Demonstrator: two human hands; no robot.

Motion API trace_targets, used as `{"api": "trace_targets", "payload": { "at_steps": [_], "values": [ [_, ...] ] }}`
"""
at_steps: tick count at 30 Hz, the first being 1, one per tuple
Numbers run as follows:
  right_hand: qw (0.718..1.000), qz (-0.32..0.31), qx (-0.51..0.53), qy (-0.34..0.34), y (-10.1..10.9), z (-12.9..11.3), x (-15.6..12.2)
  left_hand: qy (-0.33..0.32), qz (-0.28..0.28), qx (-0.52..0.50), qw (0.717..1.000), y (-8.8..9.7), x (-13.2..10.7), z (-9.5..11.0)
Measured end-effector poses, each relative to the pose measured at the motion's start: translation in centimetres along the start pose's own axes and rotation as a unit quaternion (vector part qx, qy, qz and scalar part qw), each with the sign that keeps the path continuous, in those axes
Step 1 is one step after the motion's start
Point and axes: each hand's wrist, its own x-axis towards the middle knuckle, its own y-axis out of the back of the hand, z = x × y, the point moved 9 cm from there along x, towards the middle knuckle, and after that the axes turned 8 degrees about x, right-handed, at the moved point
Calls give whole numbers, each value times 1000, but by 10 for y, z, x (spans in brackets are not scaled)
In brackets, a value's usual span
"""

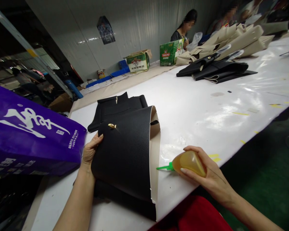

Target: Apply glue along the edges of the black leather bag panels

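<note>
My left hand (92, 149) grips the left side of a black leather bag panel (125, 150), folded over so that its pale lining (154, 154) shows along the right edge. A gold metal clasp (112, 126) sits near the panel's upper left. In my right hand (207, 170) is a squeeze bottle (189, 163) of amber liquid, fingers wrapped round it. Its green nozzle (165, 167) points left, with the tip at the panel's lined edge; whether it touches I cannot tell. Behind the held panel lie more black leather pieces (120, 106).
A purple bag (36, 131) stands at the left. Black leather pieces (216, 70) and a heap of beige pieces (236, 38) lie farther back on the white table (190, 106). Green cartons (168, 54) line the far side, where a person (183, 30) sits.
</note>
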Motion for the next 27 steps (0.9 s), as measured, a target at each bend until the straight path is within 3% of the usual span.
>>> {"api": "trace_targets", "payload": {
  "at_steps": [3,9,12,15,21,27],
  "values": [
    [999,35,-11,25,7,0,4,3,16,11,1000,5,1,-1],
    [996,-82,16,14,-10,-5,-9,-12,-3,0,1000,-2,2,3],
    [998,-55,25,11,-5,-4,-2,-14,-15,-1,1000,-5,3,4],
    [999,-22,24,7,-1,2,0,-15,3,0,1000,1,4,3],
    [996,-84,41,17,-12,0,-19,-4,51,3,999,15,5,-2],
    [999,8,30,31,4,5,1,4,31,-5,1000,9,3,-2]
  ]
}}
